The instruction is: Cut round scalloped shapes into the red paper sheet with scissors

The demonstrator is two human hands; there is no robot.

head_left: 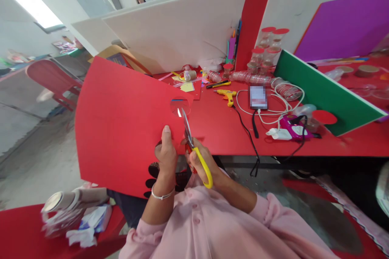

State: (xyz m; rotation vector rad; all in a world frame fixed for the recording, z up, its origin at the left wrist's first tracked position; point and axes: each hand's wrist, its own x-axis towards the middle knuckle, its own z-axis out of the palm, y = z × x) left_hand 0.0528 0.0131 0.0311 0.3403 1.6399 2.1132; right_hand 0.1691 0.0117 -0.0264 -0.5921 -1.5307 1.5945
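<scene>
A large red sheet (118, 117) of paper or thin foam is held up at a tilt in front of me. Round holes run along its right edge. My left hand (167, 153) grips that edge, thumb on the near face. In my right hand (202, 156) is a pair of scissors (200, 162) with yellow and red handles. Its blades point up and away, close beside a round cut-out near the sheet's upper right. Whether the blades touch the sheet I cannot tell.
On the red table (225, 133) lie a yellow glue gun (226, 95), a utility knife (219, 84), a phone (258, 96), white cables and clear jars with red lids (257, 50). A green board (322, 93) stands right. Cardboard rolls (60, 202) and tissues sit lower left.
</scene>
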